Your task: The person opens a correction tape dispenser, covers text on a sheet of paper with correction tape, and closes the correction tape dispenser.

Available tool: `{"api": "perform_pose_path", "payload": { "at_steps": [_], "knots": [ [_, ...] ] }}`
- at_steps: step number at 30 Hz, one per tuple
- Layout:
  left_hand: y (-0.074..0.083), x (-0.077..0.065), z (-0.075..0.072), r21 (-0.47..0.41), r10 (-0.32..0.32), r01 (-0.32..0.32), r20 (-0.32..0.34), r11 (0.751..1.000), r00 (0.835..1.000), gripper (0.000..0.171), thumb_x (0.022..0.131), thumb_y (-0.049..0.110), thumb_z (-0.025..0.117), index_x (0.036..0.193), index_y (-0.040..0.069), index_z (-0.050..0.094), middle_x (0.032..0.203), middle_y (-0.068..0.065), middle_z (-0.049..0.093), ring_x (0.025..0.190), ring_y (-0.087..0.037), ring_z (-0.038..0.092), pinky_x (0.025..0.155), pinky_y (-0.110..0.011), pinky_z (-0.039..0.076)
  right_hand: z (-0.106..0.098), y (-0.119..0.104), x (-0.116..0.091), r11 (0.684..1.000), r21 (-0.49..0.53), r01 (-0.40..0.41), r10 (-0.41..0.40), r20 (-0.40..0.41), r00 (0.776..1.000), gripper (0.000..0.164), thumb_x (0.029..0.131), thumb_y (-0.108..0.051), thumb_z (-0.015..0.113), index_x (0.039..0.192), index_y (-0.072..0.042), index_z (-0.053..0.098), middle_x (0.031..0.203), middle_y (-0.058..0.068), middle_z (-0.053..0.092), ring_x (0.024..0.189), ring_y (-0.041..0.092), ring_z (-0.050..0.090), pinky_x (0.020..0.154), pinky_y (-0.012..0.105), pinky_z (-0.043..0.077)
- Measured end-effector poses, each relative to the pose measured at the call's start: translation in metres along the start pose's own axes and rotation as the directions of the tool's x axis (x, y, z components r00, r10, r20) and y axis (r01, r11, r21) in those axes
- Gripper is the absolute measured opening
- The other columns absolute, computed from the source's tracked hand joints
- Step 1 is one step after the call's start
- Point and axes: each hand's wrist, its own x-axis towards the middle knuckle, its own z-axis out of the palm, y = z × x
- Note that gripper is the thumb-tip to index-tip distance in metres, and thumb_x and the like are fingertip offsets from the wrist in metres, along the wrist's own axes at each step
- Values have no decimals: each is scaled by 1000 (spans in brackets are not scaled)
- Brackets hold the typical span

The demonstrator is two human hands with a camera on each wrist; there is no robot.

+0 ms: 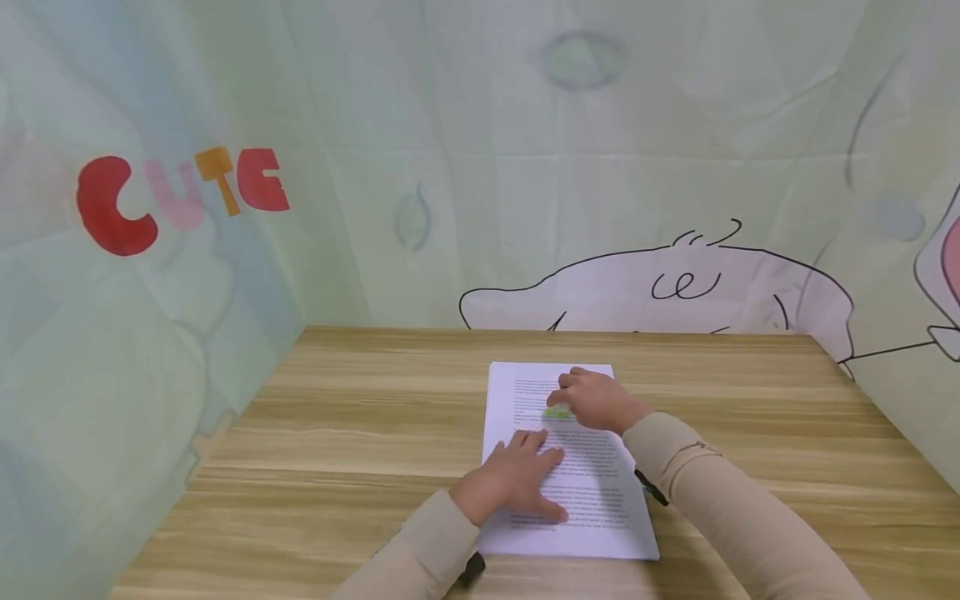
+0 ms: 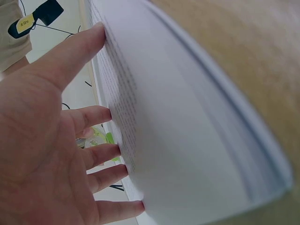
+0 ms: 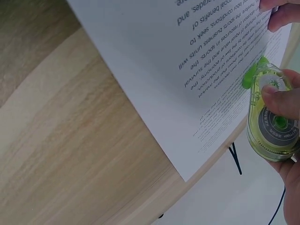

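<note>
A stack of printed paper (image 1: 600, 542) lies on the wooden table, its lines of text facing up. My left hand (image 1: 517, 479) rests on the top sheet with its fingers spread, and in the left wrist view its fingertips touch the page. In my right hand (image 1: 596, 400) is a clear yellow-green correction tape (image 3: 275, 119), gripped with the thumb across its side. Its green tip (image 3: 253, 75) is right at the printed lines on the upper part of the page. From the head view, most of the dispenser is hidden under the right hand.
The wooden table (image 1: 360, 433) extends to both sides of the stack. Behind it hangs a pale printed cloth (image 1: 375, 167) with cartoon shapes and coloured letters. A dark wrist device (image 1: 471, 571) shows beside the left sleeve.
</note>
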Motion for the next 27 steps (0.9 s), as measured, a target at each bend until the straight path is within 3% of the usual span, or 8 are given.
{"api": "perform_pose_path", "payload": {
  "at_steps": [13,27],
  "knots": [
    [1,-3,-3,4,-1,1,-5,1000,1000,81,70,62,66,138,25,41,149,-6,30,135,-27,28,103,-54,34,0,2,-2,1000,-19,13,-13,-14,1000,31,82,-2,58,100,-24,69,94,1,64,86,18,59,76,32,53],
    [1,-3,-1,0,3,-3,-7,1000,1000,81,70,62,66,138,25,42,149,-6,30,135,-27,29,104,-54,33,-3,2,-5,1000,-20,2,-1,30,1000,32,82,-1,60,103,-24,69,97,2,65,88,19,59,79,32,52]
  ]
}}
